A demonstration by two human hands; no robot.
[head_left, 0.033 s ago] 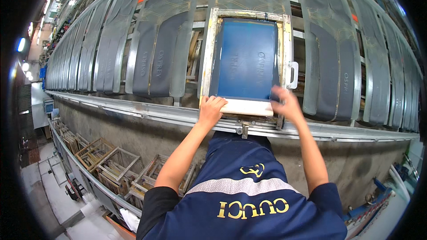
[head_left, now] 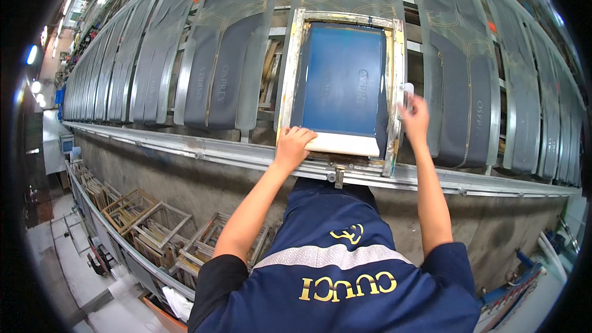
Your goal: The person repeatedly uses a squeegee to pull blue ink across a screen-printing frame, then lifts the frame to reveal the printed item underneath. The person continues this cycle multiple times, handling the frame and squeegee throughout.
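Observation:
A printing screen [head_left: 399, 55] with a worn, pale frame and blue mesh [head_left: 339, 61] lies over one of the long panels. Across the near end of the mesh rests a squeegee [head_left: 345, 143] with a long white handle. My left hand [head_left: 293, 150] is closed over the squeegee's left end, beside the frame's near left corner. At the frame's right side, my right hand [head_left: 417, 118] has its fingers curled round the white side handle [head_left: 409, 89], slightly smeared by motion. Under the near edge of the screen, a metal bracket [head_left: 339, 177] sits on the rail.
Dark fabric pieces [head_left: 213, 86] lie on long glassy panels to both sides. A metal rail [head_left: 246, 155] runs along the near edge, between me and the panels. Several spare frames [head_left: 163, 225] are stacked low at left. Pipes [head_left: 552, 250] stand at the lower right.
My right hand has moved from beside the squeegee's right end, outward to the screen's side handle, and closed there. My left hand stays on the squeegee.

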